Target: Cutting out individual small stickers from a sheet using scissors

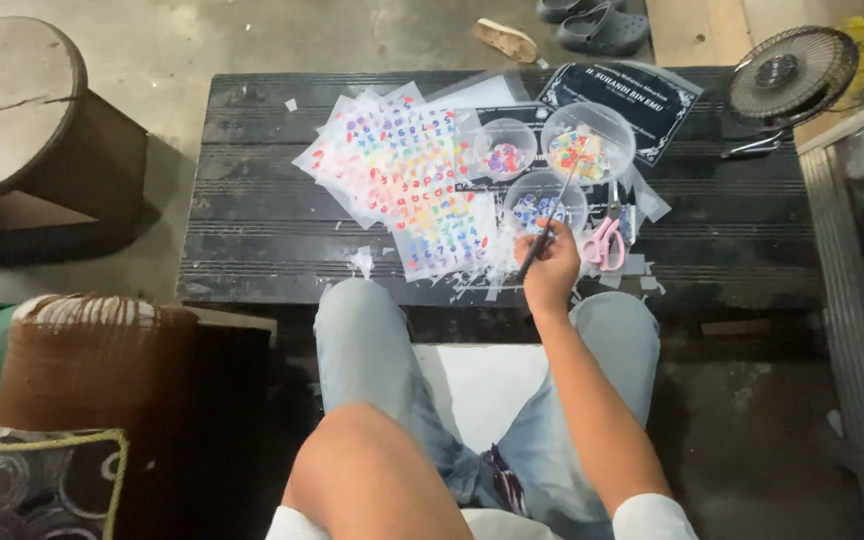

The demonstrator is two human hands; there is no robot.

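Table (252, 200): black, ridged; sticker sheets (407, 170): clear, rainbow letters; three bowls (504, 148): clear, multicoloured bits; scissors (605, 243): pink handles; plaque (620, 100): black, white border; jeans (362, 350): pale blue; fan (792, 75): dark

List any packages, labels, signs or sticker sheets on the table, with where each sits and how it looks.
Black rectangular plaque with white border and lettering: far right of the dark slatted table, behind the clear bowls.
Clear sheets of multicoloured character stickers: fanned at the table's middle, left of the bowls.
No screens or packages show.
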